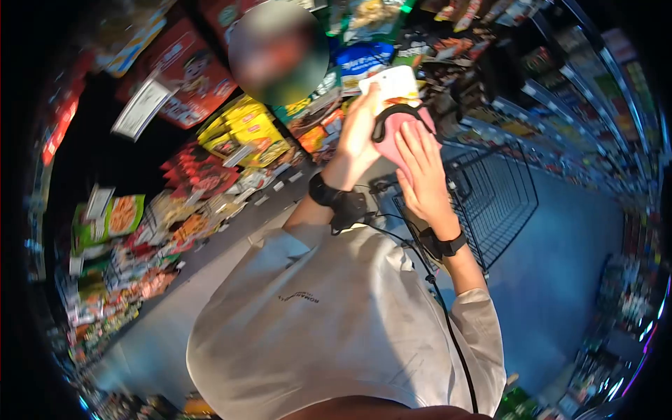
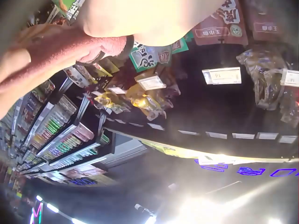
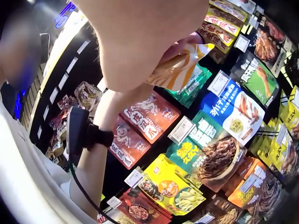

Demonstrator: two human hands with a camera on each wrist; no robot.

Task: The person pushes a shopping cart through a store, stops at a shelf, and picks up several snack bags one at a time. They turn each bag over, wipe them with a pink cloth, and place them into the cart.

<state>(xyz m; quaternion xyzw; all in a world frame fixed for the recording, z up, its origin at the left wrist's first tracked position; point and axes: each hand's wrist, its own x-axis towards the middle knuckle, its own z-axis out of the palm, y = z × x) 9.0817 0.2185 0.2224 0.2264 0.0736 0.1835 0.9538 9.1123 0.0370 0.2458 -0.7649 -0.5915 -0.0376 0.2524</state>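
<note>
In the head view my left hand [image 1: 358,136] grips a white snack packet [image 1: 397,82] by its edge, in front of the shelves. The right wrist view shows orange stripes on this packet [image 3: 180,69]. Just below it is a soft pink item with a black edge [image 1: 392,133], of a kind I cannot tell. My right hand [image 1: 423,171] lies over this pink item with its fingers straight. In the left wrist view the pink item [image 2: 70,51] looks fuzzy, and a thumb lies along it. The left palm's contact with the packet is hidden.
A black wire shopping cart [image 1: 500,203] stands beyond my right forearm. Shelves of bagged snacks run along my left, among them yellow packets [image 1: 248,133] and a red bag [image 1: 185,73]. Price tags [image 1: 143,105] jut out from them. More shelving [image 1: 581,119] lines the right.
</note>
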